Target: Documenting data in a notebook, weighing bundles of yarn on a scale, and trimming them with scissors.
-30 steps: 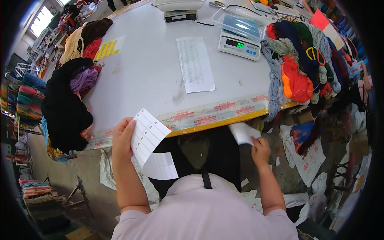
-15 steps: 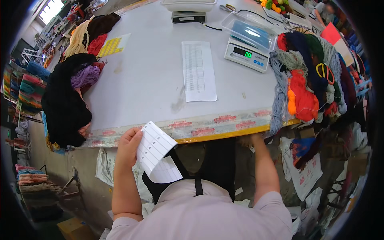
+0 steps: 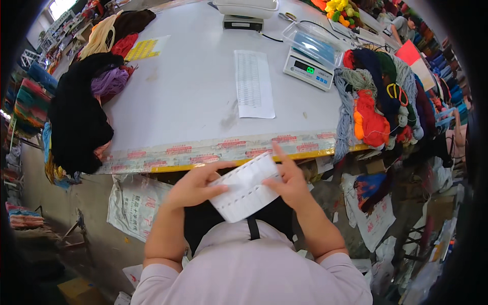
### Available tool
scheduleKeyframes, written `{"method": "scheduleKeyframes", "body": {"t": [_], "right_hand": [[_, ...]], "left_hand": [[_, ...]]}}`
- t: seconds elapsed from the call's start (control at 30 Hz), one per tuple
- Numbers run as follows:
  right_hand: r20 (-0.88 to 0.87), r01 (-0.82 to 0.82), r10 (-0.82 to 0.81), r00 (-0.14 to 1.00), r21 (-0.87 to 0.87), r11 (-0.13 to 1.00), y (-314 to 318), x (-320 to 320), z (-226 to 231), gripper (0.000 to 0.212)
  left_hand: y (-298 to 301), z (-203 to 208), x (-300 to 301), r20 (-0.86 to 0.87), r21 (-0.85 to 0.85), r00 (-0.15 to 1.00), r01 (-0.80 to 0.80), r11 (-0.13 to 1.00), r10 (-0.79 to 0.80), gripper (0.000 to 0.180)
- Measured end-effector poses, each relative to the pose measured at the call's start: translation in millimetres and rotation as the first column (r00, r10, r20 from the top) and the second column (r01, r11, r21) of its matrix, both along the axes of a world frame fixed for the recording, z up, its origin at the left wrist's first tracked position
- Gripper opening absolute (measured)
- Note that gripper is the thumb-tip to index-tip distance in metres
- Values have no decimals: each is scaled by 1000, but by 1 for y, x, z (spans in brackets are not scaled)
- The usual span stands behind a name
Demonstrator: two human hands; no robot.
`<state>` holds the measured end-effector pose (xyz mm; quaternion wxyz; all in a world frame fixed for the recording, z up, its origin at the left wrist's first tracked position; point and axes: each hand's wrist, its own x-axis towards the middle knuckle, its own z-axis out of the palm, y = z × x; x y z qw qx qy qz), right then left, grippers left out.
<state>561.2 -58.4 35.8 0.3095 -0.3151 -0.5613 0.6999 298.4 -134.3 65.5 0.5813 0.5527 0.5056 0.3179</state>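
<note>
In front of my waist, just off the table's near edge, both hands hold a white punched paper card [image 3: 246, 190] marked with rows of small dark holes. My left hand [image 3: 195, 187] is closed on its left side, thumb on top. On the right side, the thumb of my right hand [image 3: 291, 184] presses the card while its index finger points up toward the table. The fingers beneath the card are hidden. Beyond them, a printed sheet [image 3: 254, 84] with a table of rows lies flat on the white tabletop [image 3: 183, 91].
At right stands a digital scale [image 3: 308, 70] bearing a clear plastic tray [image 3: 325, 53], beside a heap of coloured yarn hanks [image 3: 373, 119]. Black yarn [image 3: 79, 117] and purple yarn [image 3: 111, 81] hang at the left edge. A second scale [image 3: 243, 23] stands farther back, near scissors [image 3: 288, 17].
My right hand has come up from beside the table edge onto the card. The card has moved right and turned, and its lower flap no longer hangs loose. The view has shifted slightly.
</note>
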Motion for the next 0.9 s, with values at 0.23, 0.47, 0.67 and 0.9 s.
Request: {"method": "scheduleKeyframes", "body": {"t": [0.23, 0.47, 0.67, 0.9], "right_hand": [[-38, 286, -283, 958, 114, 951, -15, 13, 6, 35], [110, 341, -373, 921, 230, 911, -41, -6, -7, 32], [73, 276, -277, 958, 29, 961, -43, -12, -8, 46], [183, 110, -118, 976, 53, 993, -30, -7, -19, 49]], "left_hand": [[-99, -49, -55, 568, -99, 708, -448, 889, 420, 87], [-115, -77, -42, 641, -57, 512, -711, 701, 571, 79], [-118, -74, -49, 263, 13, 746, -637, 771, 612, 50], [-120, -74, -55, 286, -43, 689, -685, 727, 666, 48]]}}
